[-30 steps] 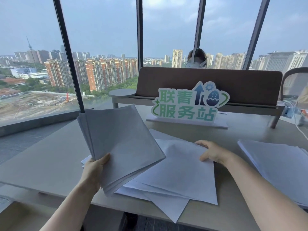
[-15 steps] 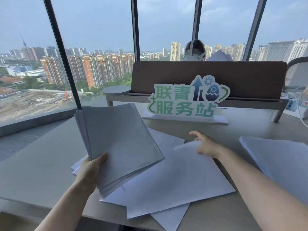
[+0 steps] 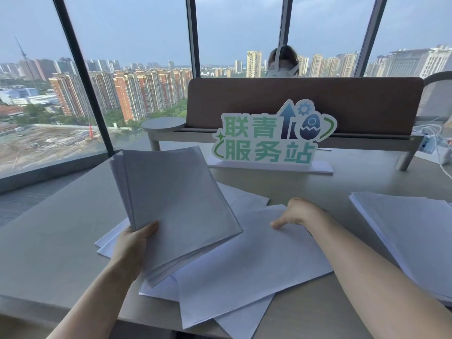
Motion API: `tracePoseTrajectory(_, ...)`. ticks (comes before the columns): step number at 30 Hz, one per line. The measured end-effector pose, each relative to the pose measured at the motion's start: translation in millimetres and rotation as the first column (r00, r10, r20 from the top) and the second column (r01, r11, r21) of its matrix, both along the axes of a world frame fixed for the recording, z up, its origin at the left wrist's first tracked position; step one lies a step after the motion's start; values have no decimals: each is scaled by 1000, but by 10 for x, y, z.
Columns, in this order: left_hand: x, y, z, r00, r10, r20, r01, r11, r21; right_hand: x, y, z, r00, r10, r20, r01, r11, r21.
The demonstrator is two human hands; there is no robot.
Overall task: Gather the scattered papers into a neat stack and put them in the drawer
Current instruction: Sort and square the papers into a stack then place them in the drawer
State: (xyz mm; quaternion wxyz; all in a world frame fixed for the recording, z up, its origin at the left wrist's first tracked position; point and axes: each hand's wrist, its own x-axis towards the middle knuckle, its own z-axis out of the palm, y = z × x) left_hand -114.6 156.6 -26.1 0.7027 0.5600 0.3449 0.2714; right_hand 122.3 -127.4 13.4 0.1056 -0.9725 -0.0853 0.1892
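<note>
We find the left hand (image 3: 132,243) grasping a gathered bundle of papers (image 3: 178,206), thumb on the near face, the bundle held raised and tilted above the desk (image 3: 49,236) at about 10 o'clock from the view's centre. The right hand (image 3: 297,212) lies palm down on the top loose sheet (image 3: 256,263), fingers curled at its far edge; we cannot tell whether it pinches the sheet or merely presses it. The remaining loose sheets (image 3: 234,321) lie fanned beneath and around that one, spreading from under the bundle toward 6 o'clock, some overhanging the near desk edge. The top sheet's long axis runs roughly from 7 o'clock to 2 o'clock, skewed against the bundle. The right hand is the nearer to it, already in contact; the left is occupied. In our judgement the coming move turns on carrying this sheet leftward, toward 9 o'clock, onto the bundle. A second pile of papers (image 3: 411,238) rests at 3 o'clock, well apart. A standing sign (image 3: 271,135) sits at 12 o'clock. No drawer is in view.
</note>
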Motion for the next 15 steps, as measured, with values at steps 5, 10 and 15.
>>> tracePoseTrajectory(5,-1,-36,13,1000,4,-2,-4,1000,-3,-32,135,-59,1000,2,-6,-2,1000,15)
tracePoseTrajectory(10,-19,-40,38,1000,-5,4,5,1000,3,-70,155,-120,999,-8,36,6,998,68)
tracePoseTrajectory(15,-31,-52,47,1000,11,4,-11,1000,15,-220,178,-88,992,3,126,-11,998,67)
